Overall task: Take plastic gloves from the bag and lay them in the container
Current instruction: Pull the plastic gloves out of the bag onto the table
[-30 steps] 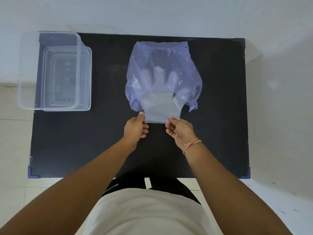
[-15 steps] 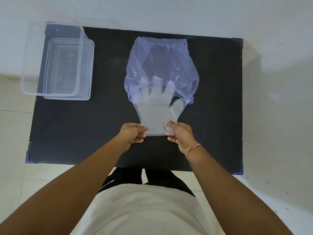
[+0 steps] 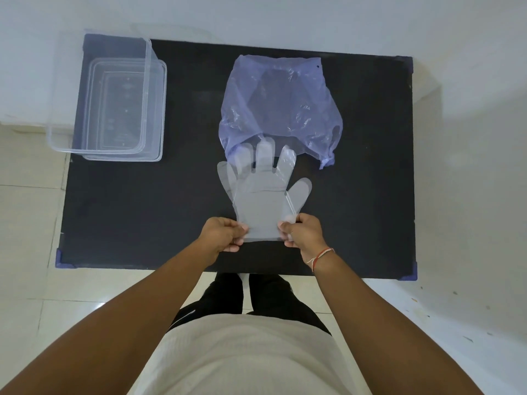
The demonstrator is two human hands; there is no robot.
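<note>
Both hands pinch the cuff of a stack of clear plastic gloves (image 3: pixel 263 201): the left hand (image 3: pixel 224 233) has its grip clamped on the cuff's left corner and the right hand (image 3: pixel 302 230) has its grip clamped on the right corner, thumbs over the film. The gloves lie flat on the black counter (image 3: pixel 142 212), nearly clear of the purple bag (image 3: pixel 281 106); only the tips of the middle glove fingers overlap the bag's near mouth, so the removal looks almost finished. How many gloves are in the stack cannot be told, though doubled outlines at the thumb and little finger suggest at least 2 layers. The bag, far of the hands and near the counter's middle, looks mostly flat, and whether any gloves stay inside cannot be seen. The clear container (image 3: pixel 125 109) sits well apart at the far left corner, appearing as 2 nested or overlapping clear shells, and nothing visible lies in it. What is left, judged from this, is the whole carrying and laying step: lift the gloves leftward and set them down inside. Count: 1 bag, 1 container set, 1 glove stack, 2 hands.
</note>
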